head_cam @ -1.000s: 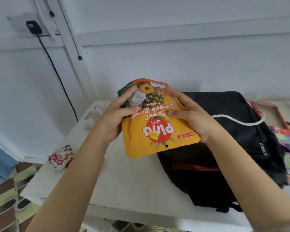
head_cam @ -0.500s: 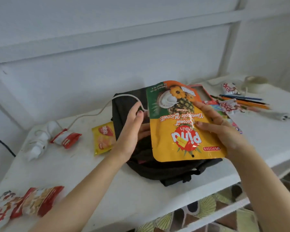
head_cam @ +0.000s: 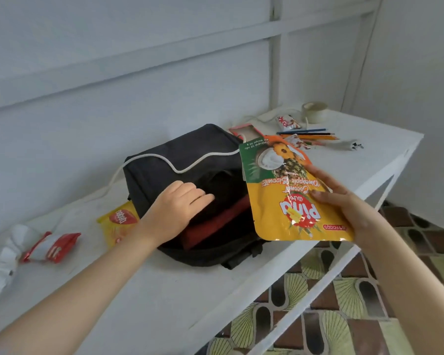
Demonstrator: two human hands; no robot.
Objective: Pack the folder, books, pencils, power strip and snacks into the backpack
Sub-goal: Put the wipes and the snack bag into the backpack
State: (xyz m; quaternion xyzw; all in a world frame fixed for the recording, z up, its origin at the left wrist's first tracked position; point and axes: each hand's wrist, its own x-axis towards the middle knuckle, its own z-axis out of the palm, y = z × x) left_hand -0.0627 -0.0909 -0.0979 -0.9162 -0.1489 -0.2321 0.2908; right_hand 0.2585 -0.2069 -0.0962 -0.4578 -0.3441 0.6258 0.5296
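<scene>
A person's left hand (head_cam: 180, 208) curls its fingers over the lip of a soft black fabric backpack (head_cam: 169, 160) lying flat on a white painted table (head_cam: 139, 290), holding its mouth open. The right hand (head_cam: 344, 208) pinches a glossy yellow-and-green foil biscuit pouch (head_cam: 292, 196) near its close edge, thumb on the printed face, at the opening's right side. The snack-packing step appears under way; the next move likely calls for tilting the flat, crinkly pouch and sliding it in over the dark red panel (head_cam: 215, 224) visible inside. A white cord (head_cam: 180, 170) drapes across the bag; slim coloured pencils (head_cam: 310, 135) wait behind.
</scene>
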